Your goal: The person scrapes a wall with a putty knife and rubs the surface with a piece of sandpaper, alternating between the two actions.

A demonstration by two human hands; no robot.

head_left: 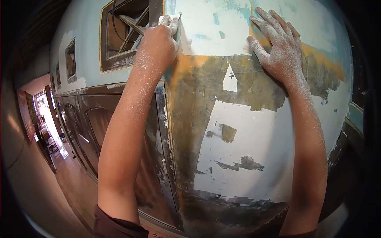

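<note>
My left hand (158, 37) is closed over a folded piece of sandpaper (176, 20), whose pale edges show around the fingers. It presses this against the wall beside the window frame. To the right, my right hand (278, 45) lies on the wall with its fingers spread, holding nothing. White dust coats both hands and forearms, the right more thickly. Between the hands, the wall (202, 35) is covered with white filler and blue-green traces. Below runs an orange and dark olive band, then a large white patch (254, 131) with rough edges.
A dark-framed window opening (125, 33) with crossed bars and a hanging cable is at the upper left. Beneath it stand brown wooden panels (109, 119) with worn paint. Far left, a passage floor (75, 182) leads to a bright doorway (43, 107).
</note>
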